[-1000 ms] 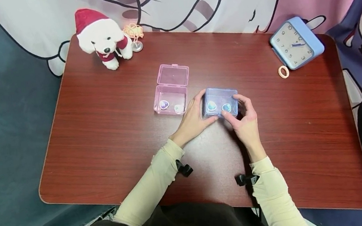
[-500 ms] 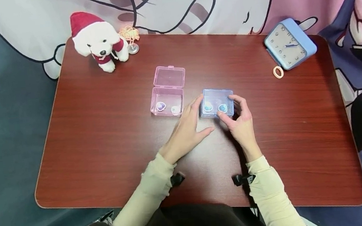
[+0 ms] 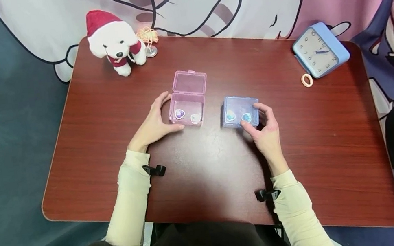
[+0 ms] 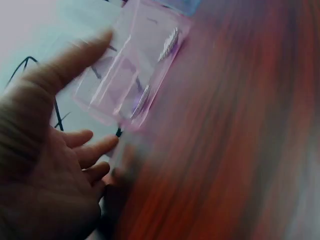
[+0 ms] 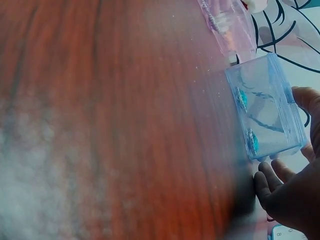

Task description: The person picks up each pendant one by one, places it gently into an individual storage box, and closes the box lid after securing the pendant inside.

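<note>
Two small plastic boxes on a red-brown table, one hand at each.

The left hand lies spread, fingers straight, against the left side of the open pink box; whether it truly touches is unclear, since the left wrist view is blurred. The right hand curls thumb and fingers round the closed blue box at mid-table. Small trinkets inside both boxes are too tiny to identify. The right palm is partly cut off in the right wrist view.
</note>
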The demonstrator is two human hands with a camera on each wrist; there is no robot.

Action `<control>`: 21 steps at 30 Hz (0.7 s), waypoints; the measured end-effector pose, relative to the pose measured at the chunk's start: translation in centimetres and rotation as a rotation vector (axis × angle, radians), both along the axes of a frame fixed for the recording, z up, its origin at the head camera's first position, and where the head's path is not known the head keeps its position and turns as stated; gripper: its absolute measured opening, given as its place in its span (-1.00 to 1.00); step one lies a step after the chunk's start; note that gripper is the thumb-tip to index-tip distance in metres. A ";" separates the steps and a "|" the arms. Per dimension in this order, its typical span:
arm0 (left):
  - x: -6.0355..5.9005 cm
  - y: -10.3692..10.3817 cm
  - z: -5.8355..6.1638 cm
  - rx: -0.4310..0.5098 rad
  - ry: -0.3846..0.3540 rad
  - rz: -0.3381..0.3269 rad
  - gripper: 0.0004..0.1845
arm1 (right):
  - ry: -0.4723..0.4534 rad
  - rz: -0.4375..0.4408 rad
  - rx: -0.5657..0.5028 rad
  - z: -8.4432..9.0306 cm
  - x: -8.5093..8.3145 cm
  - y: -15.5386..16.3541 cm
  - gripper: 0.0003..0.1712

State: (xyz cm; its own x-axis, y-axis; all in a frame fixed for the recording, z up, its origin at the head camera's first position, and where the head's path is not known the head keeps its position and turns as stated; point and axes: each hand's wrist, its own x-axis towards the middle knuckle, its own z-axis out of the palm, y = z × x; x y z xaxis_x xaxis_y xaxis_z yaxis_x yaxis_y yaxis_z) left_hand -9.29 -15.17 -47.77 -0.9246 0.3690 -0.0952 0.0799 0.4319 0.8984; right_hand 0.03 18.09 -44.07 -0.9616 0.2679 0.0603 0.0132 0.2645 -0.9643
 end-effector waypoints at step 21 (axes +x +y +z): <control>-0.7 -0.4 -0.9 -0.014 0.109 -0.028 0.01 | 0.063 0.149 0.044 3.0 -6.1 -4.9 -0.44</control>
